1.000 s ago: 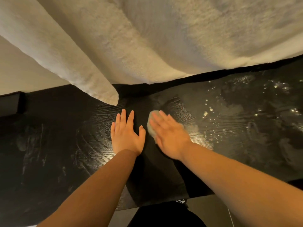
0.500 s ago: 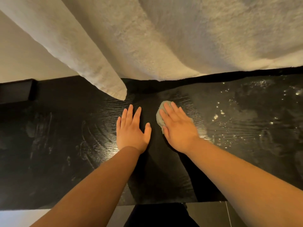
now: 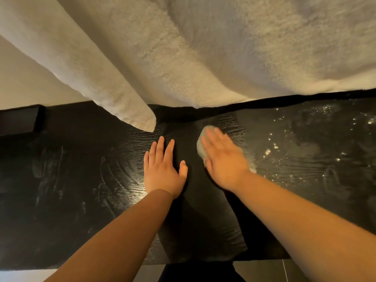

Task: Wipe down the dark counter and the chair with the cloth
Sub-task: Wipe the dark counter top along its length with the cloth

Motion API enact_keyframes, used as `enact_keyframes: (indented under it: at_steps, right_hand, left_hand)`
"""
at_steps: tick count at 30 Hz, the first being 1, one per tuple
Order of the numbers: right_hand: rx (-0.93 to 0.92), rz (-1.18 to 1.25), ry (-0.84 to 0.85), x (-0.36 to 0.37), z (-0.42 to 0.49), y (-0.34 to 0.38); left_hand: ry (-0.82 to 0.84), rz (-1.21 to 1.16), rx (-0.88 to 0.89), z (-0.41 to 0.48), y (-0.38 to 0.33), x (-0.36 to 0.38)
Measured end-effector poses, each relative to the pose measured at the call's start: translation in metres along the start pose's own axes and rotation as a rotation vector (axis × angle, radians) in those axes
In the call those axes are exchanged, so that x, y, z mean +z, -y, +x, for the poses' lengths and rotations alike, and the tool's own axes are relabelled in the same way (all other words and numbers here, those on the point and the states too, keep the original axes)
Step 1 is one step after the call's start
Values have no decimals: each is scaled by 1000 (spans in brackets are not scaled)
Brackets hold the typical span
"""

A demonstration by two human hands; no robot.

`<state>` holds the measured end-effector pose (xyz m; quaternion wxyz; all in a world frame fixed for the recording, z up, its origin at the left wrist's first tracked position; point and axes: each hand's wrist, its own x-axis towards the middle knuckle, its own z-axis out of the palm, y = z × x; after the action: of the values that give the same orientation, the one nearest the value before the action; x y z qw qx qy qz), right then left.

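Pressing the cloth (image 3: pixel 201 148) flat under my right hand (image 3: pixel 223 161) on the dark desk (image 3: pixel 71 180), fingers straight.
My left hand (image 3: pixel 162 171) rests flat beside it, holding nothing; ungripped, the cloth could slip out mid-stroke.

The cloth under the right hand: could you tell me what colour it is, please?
The cloth is pale grey-green, clearest in the head view.

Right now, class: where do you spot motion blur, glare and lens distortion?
Head view: the right hand and the cloth under it are motion-blurred, the left hand sharp; head view: glare on the dark counter beside the left wrist; head view: the wide lens bows the counter's edges.
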<state>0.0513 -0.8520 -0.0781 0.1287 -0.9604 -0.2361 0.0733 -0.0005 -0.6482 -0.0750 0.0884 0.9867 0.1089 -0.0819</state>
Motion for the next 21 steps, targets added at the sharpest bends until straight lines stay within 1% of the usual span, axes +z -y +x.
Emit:
enact_keyframes:
  at_steps: [2,4,6,8,10,11,13,16,18,20,21]
  right_hand:
    - [-108,-23,59,4,-8,-1]
    - [-164,-19,93,2,5,-17]
    - [-111,-19,43,-2,32,-29]
    - [10,-13,-18,-9,64,-34]
    - [105,-18,-22,-14,81,-24]
    - [105,-6,-26,-12,80,-17]
    - [-2,34,-8,-5,60,-1]
    - [-178,28,81,6,19,19]
    - [-259,21,135,4,21,12]
    - [-266,4,124,-1,41,-4]
    - [-212,7,87,-4,55,-12]
  left_hand:
    - [2,5,-2,1,2,1]
    - [3,2,2,1,2,1]
    - [-5,-4,4,1,2,1]
    - [-8,-8,2,2,1,0]
    - [-2,-5,-2,2,1,0]
    - [-1,-3,0,1,1,1]
    - [-1,-10,5,1,3,1]
    - [-10,-17,10,1,3,2]
    - [-16,-22,7,2,3,3]
    - [-23,-22,11,1,3,3]
    - [-26,-20,11,1,3,3]
